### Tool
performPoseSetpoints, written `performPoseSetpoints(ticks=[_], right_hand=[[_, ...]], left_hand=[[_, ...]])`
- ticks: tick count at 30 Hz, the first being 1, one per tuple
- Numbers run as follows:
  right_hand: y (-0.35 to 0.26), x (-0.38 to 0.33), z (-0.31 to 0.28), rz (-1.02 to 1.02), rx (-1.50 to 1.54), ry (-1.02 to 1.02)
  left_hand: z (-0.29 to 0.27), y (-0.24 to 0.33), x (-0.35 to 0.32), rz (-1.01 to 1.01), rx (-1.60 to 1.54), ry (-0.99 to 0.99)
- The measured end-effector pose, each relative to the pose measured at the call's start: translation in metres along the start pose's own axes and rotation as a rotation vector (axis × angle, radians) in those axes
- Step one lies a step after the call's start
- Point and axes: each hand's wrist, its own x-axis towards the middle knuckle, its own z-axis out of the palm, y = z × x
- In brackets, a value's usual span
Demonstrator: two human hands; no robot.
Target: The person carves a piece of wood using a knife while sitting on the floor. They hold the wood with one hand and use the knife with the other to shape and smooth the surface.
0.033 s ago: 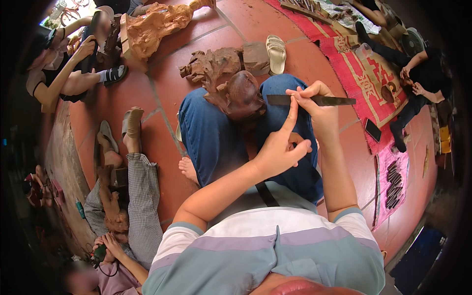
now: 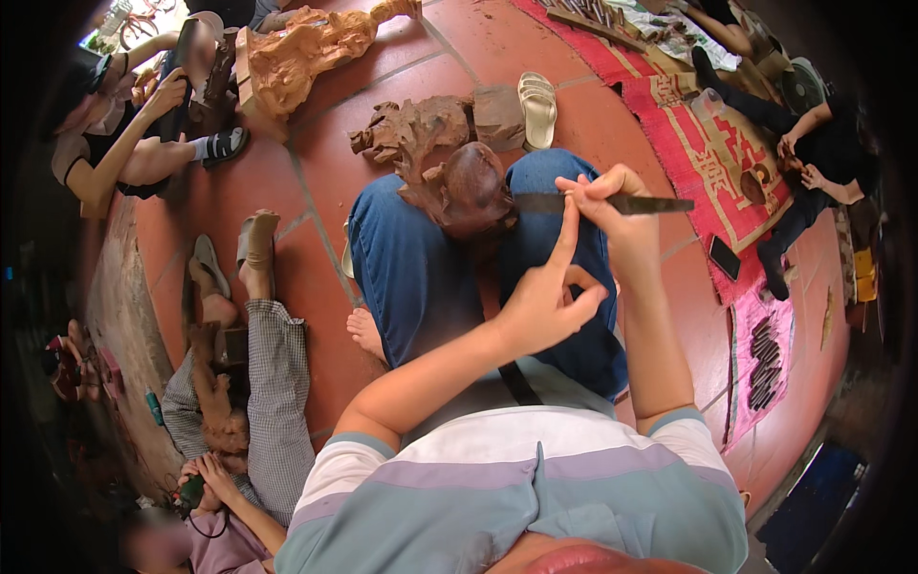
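Note:
My right hand [image 2: 622, 206] pinches a flat, dark metal strip [image 2: 655, 205], which looks like a file, between thumb and fingers over my right knee. The strip lies nearly level, its left end beside a dark reddish-brown wood carving [image 2: 473, 184] propped between my knees. Whether that end touches the carving I cannot tell. Below the strip is my left hand [image 2: 547, 304], holding nothing. Its index finger stretches up to the strip near my right fingertips, the thumb stands apart and the other fingers curl in.
Beyond my knees a rough root-like wood piece [image 2: 421, 129], a wood block [image 2: 499, 117] and a beige sandal [image 2: 537, 107] sit on red tiles. A larger orange-brown carving [image 2: 311, 57] lies farther off. At right are a red mat [image 2: 669, 124] with a phone [image 2: 725, 255], and several tools [image 2: 765, 364] on pink cloth. Other people sit around.
The strip's left end has shifted slightly left and down, toward the carving. My hands hold almost the same pose.

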Motion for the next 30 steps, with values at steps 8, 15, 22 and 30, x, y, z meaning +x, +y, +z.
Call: performPoseSetpoints(ticks=[8,15,22,30], right_hand=[[0.002,0.008,0.003,-0.016,-0.052,-0.009],[0.01,-0.006,0.013,-0.031,-0.19,-0.13],[0.015,-0.014,0.005,-0.21,-0.226,-0.111],[0.021,-0.006,-0.014,-0.098,0.048,-0.05]], left_hand=[[-0.003,0.015,0.002,-0.142,-0.197,-0.03],[0.019,-0.019,-0.018,0.044,-0.198,0.134],[0.011,-0.034,-0.017,0.128,-0.088,0.037],[-0.006,0.0,-0.003,-0.111,-0.065,-0.076]])
